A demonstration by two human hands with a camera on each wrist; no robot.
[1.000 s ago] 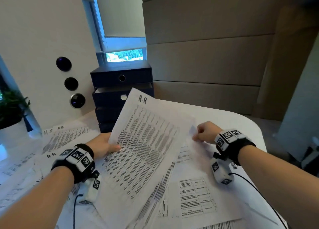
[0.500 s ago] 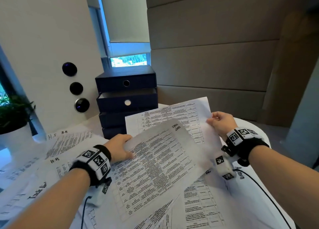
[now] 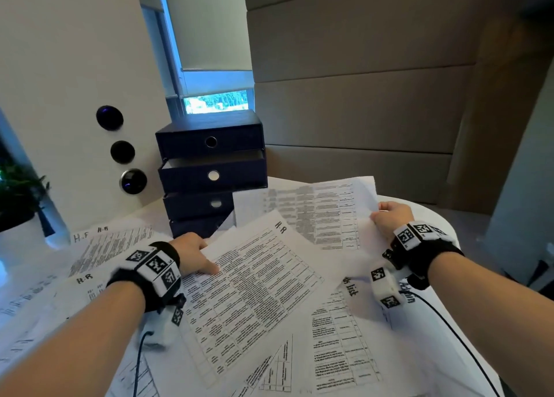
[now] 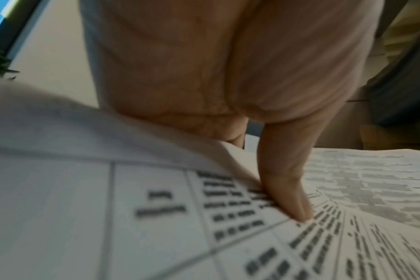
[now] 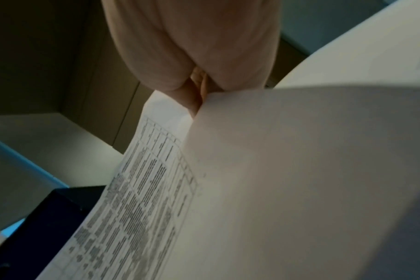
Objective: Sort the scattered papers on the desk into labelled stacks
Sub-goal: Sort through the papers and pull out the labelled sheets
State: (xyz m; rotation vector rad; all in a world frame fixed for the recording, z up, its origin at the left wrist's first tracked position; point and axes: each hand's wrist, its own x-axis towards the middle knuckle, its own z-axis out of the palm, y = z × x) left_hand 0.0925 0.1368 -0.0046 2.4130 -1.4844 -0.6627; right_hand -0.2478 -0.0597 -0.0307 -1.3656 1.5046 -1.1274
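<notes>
Printed sheets lie scattered over the white desk (image 3: 431, 214). My left hand (image 3: 195, 257) pinches the left edge of a sheet marked "H-R" (image 3: 257, 294), thumb on top, fingers under it; the left wrist view shows the thumb (image 4: 288, 189) pressing the print. My right hand (image 3: 389, 220) pinches the right edge of a second printed sheet (image 3: 317, 214), lifted behind the first and bowed; the right wrist view shows that sheet (image 5: 156, 189) curling from the fingers. Sheets marked "H-R" (image 3: 111, 247) lie at the left. One with "list" written on it (image 3: 341, 336) lies lower right.
A dark blue stack of drawer boxes (image 3: 209, 169) stands at the back of the desk, its second drawer slightly pulled out. A potted plant (image 3: 18, 199) sits at the far left. Black cables (image 3: 449, 336) run from both wrist cameras over the papers.
My right hand has lifted a second sheet up and to the right, behind the first. The "H-R" sheet in my left hand has dropped from upright to nearly flat.
</notes>
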